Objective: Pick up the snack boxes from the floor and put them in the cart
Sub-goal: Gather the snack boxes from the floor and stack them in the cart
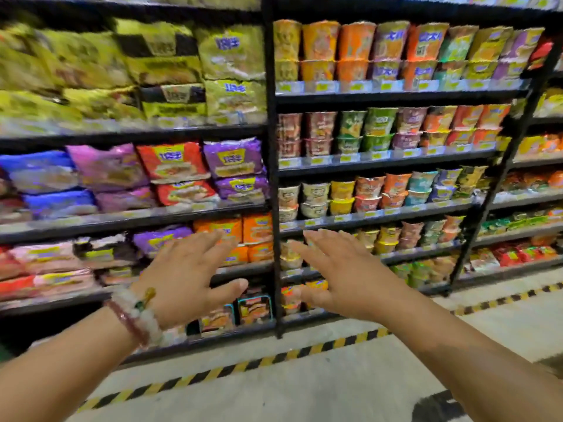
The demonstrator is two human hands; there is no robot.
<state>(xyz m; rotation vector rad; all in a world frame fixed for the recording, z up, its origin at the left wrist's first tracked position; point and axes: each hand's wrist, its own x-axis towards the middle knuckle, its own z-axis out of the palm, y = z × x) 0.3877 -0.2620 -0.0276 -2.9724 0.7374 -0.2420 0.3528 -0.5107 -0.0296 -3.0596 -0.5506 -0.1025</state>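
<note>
Snack boxes unseen, hands [265, 277] spread empty before shelves [274, 166], striped floor edge [304, 353]

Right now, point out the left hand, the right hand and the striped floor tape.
left hand [185, 278], head view, back of the hand.
right hand [344, 278], head view, back of the hand.
striped floor tape [231, 368], head view, mid-strip below the shelves.
</note>
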